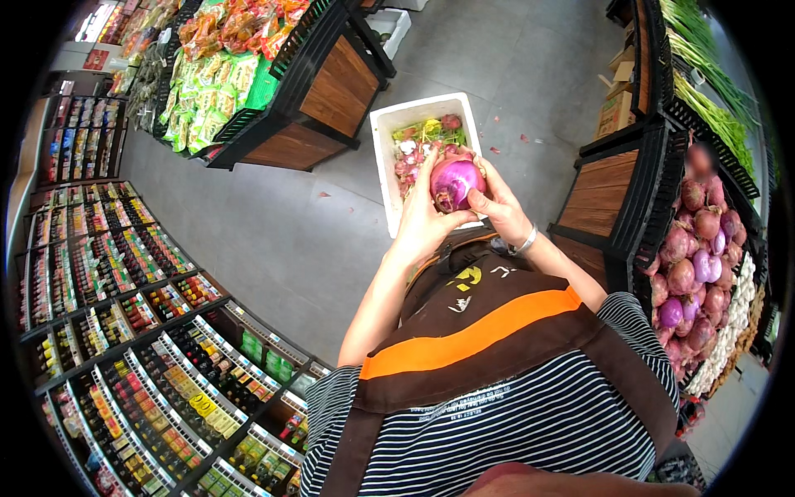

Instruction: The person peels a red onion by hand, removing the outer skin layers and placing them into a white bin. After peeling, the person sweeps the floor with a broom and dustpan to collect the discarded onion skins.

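Between both my hands I hold a large red onion (458,181); part of its dry outer skin is off and glossy purple flesh shows. My left hand (425,208) cups it from the left, with the thumb below. On the right side, my right hand (502,208) grips it, its thumb laid against the peeled surface. Below the onion stands a white foam box (383,163) on the floor. Onion skins (407,169), yellow-green leaf scraps (431,130) and a reddish onion-like piece (451,122) lie inside it. My hands hide the box's near right part.
To the right, a display bin holds red onions (681,276) beside white garlic (723,329). Leafy greens (714,112) fill the rack beyond. A wood-panelled stand (338,84) carries bagged goods at upper left. Shelves of bottles (205,404) curve along the left. Skin flakes (495,150) dot the grey floor.
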A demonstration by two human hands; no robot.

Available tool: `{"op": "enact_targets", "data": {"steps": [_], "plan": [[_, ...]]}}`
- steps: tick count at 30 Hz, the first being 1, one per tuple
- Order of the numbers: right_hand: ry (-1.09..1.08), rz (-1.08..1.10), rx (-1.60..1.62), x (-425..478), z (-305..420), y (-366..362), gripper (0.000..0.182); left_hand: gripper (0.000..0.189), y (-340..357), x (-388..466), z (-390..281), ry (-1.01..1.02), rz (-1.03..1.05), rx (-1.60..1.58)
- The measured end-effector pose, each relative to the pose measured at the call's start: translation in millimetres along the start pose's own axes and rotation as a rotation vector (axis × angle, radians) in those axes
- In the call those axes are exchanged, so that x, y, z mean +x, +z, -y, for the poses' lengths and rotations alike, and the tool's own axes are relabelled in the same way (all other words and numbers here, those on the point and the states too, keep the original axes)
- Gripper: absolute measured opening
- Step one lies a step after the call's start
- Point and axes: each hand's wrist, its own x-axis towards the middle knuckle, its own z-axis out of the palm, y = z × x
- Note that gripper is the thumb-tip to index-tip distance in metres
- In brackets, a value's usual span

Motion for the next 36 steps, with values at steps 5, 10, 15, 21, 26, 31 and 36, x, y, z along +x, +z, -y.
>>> {"op": "enact_targets", "data": {"steps": [5, 10, 15, 21, 26, 31, 36], "plan": [[0.026, 0.045, -0.059, 10.2, 4.0, -2.2, 0.055, 0.088, 6.6, -6.0, 25.9, -0.085, -0.118, -0.163], [0.121, -0.143, -0.139, 12.8, 9.6, 4.2, 0.044, 0.086, 13.1, -10.2, 34.4, -0.141, -0.329, -0.239], [-0.005, -0.214, -0.446, 13.1, 22.0, 22.3, 0.033, 0.086, 12.5, -8.7, 35.4, -0.079, -0.509, 0.017], [-0.065, -0.198, -0.608, 19.8, 31.4, 32.3, 0.029, 0.089, 14.1, -9.7, 36.7, -0.03, -0.568, 0.205], [-0.121, -0.198, -0.727, 17.4, 32.7, 34.3, 0.027, 0.096, 6.8, -10.4, 36.5, 0.052, -0.51, 0.285], [-0.176, -0.232, -0.83, 16.5, 33.2, 37.6, 0.026, 0.096, 2.6, -12.6, 30.0, 0.087, -0.424, 0.363], [-0.206, -0.26, -0.862, 16.9, 37.5, 35.8, 0.026, 0.088, 7.7, -17.2, 45.1, 0.073, -0.377, 0.048]]}}
